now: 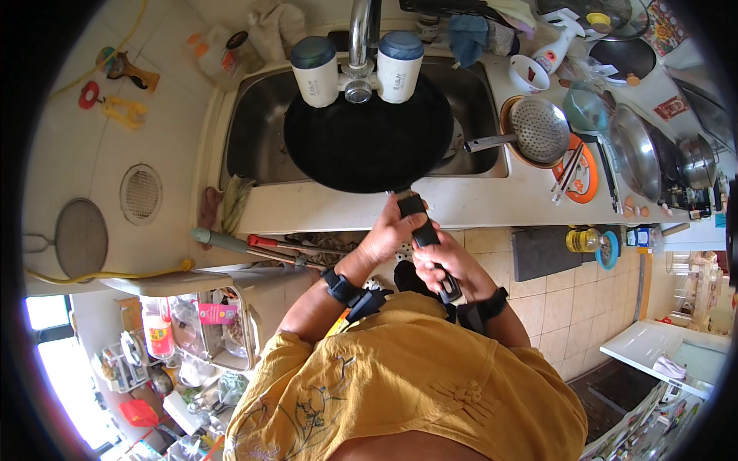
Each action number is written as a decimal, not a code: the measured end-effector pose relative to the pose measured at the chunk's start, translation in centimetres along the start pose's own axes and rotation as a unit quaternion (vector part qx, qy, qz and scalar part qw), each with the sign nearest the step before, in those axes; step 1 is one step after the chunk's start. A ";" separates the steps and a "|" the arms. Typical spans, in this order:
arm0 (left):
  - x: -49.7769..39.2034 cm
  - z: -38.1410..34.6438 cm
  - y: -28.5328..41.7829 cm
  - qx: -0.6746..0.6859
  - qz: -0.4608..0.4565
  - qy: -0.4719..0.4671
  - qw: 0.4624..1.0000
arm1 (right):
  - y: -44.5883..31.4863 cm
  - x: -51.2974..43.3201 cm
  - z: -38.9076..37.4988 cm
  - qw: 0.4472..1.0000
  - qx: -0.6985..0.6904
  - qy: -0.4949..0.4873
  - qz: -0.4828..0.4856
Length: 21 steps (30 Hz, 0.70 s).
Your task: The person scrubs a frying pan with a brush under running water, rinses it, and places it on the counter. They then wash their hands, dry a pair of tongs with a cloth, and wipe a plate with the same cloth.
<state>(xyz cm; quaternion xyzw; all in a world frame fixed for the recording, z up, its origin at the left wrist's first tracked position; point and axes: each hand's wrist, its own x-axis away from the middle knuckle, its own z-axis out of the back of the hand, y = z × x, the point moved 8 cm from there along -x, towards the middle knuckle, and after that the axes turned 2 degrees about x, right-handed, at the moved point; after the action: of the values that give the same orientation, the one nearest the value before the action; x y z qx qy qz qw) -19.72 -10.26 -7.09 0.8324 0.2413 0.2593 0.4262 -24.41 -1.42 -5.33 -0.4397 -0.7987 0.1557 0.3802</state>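
A large black frying pan (363,147) spans the steel sink (253,132), beneath the faucet (358,80) and its two white filter canisters. My left hand (392,227) grips the black handle close to the pan. Lower on the same handle, my right hand (447,256) is closed around it. The far rim of the pan is hidden behind the canisters. Partly covered by the pan's right side, a patterned dish (455,138) lies in the sink.
Right of the sink, a perforated steel skimmer (539,129) rests on a bowl beside an orange plate (582,173) with chopsticks. A white bowl (528,74) and spray bottle (559,43) stand behind. Rags (235,201) lie at the counter's left corner. Long-handled tools (277,249) lean below.
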 end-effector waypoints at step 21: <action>-1.0 -0.3 -0.2 -0.028 0.022 -0.009 0.999 | -0.6 0.4 -0.2 1.000 -0.013 -0.007 -0.008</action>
<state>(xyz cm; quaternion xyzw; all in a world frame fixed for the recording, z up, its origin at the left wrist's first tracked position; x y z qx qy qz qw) -20.63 -10.62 -7.33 0.8274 0.2113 0.2678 0.4460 -24.76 -1.46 -4.60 -0.4370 -0.8070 0.1451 0.3698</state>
